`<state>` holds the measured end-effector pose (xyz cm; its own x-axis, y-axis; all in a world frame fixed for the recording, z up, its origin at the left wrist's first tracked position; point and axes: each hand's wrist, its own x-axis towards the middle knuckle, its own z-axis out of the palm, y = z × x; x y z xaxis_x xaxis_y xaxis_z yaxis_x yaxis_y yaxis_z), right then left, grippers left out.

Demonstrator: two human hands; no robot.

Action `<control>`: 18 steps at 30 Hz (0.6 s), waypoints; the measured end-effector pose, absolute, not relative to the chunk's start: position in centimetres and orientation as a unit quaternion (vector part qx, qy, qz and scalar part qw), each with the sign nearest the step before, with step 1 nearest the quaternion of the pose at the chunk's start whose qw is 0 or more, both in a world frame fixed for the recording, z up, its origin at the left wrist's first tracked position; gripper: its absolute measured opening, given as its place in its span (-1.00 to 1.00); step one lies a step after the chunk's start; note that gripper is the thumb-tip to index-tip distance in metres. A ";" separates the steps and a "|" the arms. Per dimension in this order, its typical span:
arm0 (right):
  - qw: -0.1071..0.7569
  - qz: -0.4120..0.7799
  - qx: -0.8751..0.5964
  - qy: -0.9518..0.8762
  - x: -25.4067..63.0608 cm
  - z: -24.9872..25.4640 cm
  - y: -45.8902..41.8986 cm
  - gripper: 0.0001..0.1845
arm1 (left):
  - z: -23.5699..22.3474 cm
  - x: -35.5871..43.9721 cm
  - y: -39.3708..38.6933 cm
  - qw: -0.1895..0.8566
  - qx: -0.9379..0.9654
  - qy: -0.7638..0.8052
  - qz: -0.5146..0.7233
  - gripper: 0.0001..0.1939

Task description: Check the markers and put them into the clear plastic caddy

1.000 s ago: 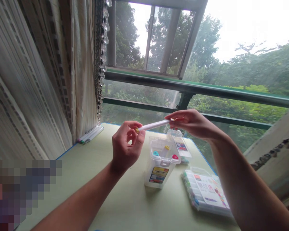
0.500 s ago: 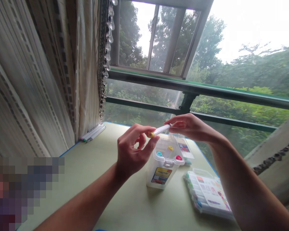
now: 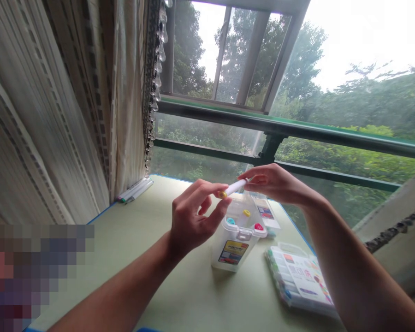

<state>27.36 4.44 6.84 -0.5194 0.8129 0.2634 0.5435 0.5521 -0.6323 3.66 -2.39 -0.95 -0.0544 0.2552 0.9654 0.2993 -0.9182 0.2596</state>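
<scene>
A white marker pen (image 3: 234, 187) with a yellow cap end is held in the air between both hands, above an open clear plastic marker box (image 3: 235, 240). My left hand (image 3: 192, 217) pinches the yellow end with thumb and forefinger. My right hand (image 3: 275, 183) grips the other end of the pen with its fingers closed round it. Inside the box show the blue, yellow and red tops of other markers. The box lid (image 3: 265, 214) hangs open behind it.
A flat clear case of markers (image 3: 299, 280) lies at the right on the pale green table (image 3: 124, 240). Two pens (image 3: 135, 190) lie at the table's far left by the curtain (image 3: 72, 106). A window with a railing stands behind. A blurred patch covers the lower left.
The hands have come closer together and lower, so less of the pen shows between them. The left hand has shifted right, towards the box.
</scene>
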 end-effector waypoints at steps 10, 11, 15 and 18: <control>0.285 0.247 -0.400 -0.835 27.5 6.8 4.6 -0.68 | -1.0 3.7 -2.4 0.012 -0.682 -0.219 -0.698 -0.81; 0.285 0.248 -0.400 -0.835 27.5 6.7 4.7 -0.68 | -1.0 3.7 -2.4 0.012 -0.681 -0.220 -0.698 -0.81; 0.286 0.245 -0.403 -0.834 27.5 6.8 4.7 -0.69 | -1.0 3.6 -2.5 0.014 -0.685 -0.213 -0.697 -0.82; 0.286 0.243 -0.410 -0.831 27.4 6.9 4.5 -0.69 | -0.9 3.6 -2.5 0.014 -0.682 -0.218 -0.698 -0.83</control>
